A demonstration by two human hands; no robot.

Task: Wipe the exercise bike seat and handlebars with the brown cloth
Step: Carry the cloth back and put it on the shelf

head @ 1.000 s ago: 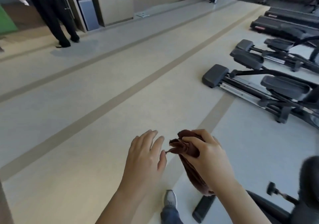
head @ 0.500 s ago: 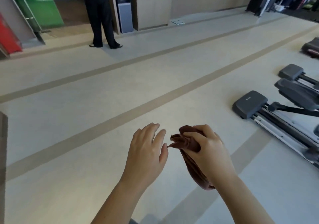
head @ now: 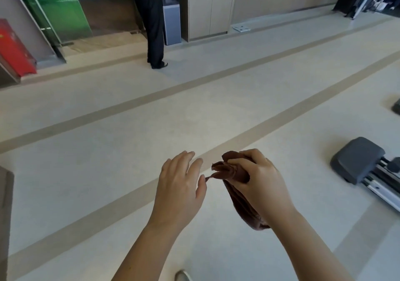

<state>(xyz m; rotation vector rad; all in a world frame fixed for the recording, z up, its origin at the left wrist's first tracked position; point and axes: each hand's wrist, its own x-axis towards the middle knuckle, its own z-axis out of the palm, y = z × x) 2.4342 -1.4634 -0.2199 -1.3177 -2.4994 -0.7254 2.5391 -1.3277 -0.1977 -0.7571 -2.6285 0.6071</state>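
The right hand [head: 259, 185] grips the brown cloth [head: 232, 171] in mid-air over the floor [head: 108, 151], fingers [head: 240, 161] curled round its bunched top. The cloth's long axis runs diagonally, from that bunch down and back under the palm to a hanging end by the wrist. A thin twisted corner points left and reaches the thumb of the left hand [head: 179, 185], whose fingers are loosely spread; whether the thumb pinches the corner I cannot tell. A grey machine foot [head: 357, 159] lies well apart to the right. Far off, a person [head: 153, 21] stands at a water dispenser [head: 172, 25]
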